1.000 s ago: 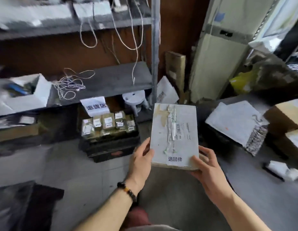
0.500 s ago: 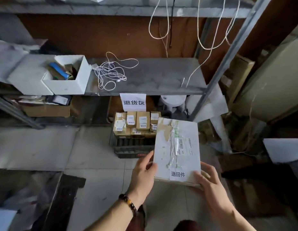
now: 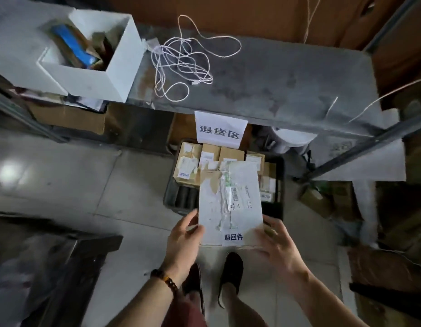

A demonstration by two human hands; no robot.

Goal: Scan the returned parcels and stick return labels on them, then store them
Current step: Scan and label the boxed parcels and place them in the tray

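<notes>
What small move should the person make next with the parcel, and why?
Probably lower the parcel into the black crate under the shelf sign. Both hands hold it right above the crate, its return label is on, and labelled boxes already sit there.

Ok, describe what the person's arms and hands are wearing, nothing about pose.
Both forearms are bare, with no sleeves, gloves or rings in view. The left hand has a bracelet of dark and amber round beads at its wrist. The right hand and its wrist carry nothing.

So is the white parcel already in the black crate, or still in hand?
Still in hand. The white parcel is held by the left hand and right hand above the black crate.
</notes>
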